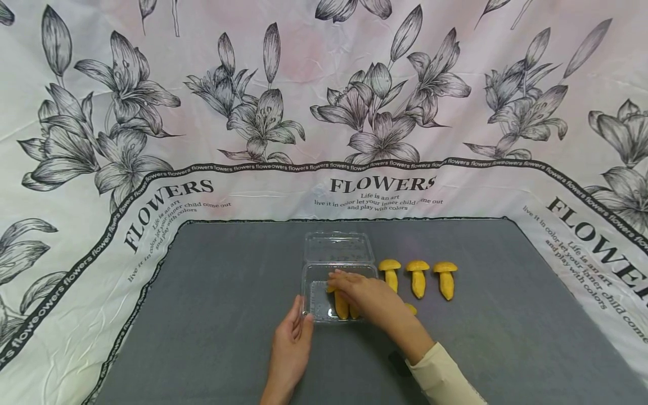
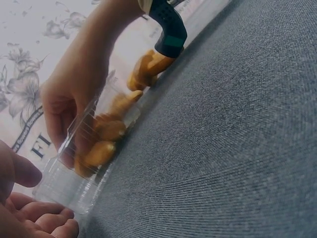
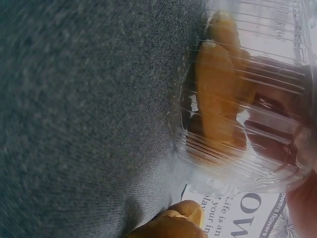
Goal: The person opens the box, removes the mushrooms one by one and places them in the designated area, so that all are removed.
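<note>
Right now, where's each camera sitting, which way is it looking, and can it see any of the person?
Head: worn up top, looking forward and down at the clear plastic box and yellow mushrooms; left hand, right hand and a sleeve show.
Left wrist: worn there, looking sideways at the box; left fingers and the right hand show.
Right wrist: up close, looking through the box's wall; part of the right hand shows.
Head and left-wrist views share both hands.

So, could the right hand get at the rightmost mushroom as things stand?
Probably yes: the rightmost mushroom lies uncovered on the table, though the right hand would first have to leave the box.
</note>
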Demonstrator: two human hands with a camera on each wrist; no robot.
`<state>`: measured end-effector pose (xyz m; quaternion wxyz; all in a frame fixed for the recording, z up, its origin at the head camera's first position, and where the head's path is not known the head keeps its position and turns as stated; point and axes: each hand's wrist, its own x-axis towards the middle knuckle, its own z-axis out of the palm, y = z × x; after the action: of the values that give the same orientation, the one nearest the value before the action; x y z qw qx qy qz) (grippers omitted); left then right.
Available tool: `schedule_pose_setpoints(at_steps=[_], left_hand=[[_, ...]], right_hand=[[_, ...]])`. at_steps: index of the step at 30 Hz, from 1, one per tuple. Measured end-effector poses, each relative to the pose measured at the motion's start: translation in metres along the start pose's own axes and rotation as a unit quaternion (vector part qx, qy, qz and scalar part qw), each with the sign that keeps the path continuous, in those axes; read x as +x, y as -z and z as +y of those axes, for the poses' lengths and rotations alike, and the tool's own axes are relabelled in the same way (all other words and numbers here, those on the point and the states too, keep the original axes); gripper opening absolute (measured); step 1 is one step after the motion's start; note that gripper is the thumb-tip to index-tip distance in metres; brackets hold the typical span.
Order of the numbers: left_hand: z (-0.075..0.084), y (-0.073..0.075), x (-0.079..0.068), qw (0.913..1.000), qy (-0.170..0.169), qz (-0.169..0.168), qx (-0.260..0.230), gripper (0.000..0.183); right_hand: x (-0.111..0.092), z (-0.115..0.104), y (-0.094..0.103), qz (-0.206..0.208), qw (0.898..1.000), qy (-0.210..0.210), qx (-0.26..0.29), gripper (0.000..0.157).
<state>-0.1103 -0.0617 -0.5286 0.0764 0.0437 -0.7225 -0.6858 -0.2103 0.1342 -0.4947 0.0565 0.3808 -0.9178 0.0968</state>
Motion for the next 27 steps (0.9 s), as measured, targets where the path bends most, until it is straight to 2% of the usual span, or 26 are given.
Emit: schedule_pose_setpoints(at_steps=[12, 27], left_hand=[[0.0006, 0.0020, 0.0003, 0.9999, 0.005, -0.010, 0.004, 0.056], [-0.0002, 0.0022, 0.0007, 1.0000, 0.001, -0.008, -0.002, 0.055]], right_hand=[[0.0034, -0.0021, -0.0002, -0.011, 1.000, -0.025, -0.011, 0.046], [0.0030, -0.0032, 0.0001, -0.004, 0.999, 0.007, -0.045, 0.046]])
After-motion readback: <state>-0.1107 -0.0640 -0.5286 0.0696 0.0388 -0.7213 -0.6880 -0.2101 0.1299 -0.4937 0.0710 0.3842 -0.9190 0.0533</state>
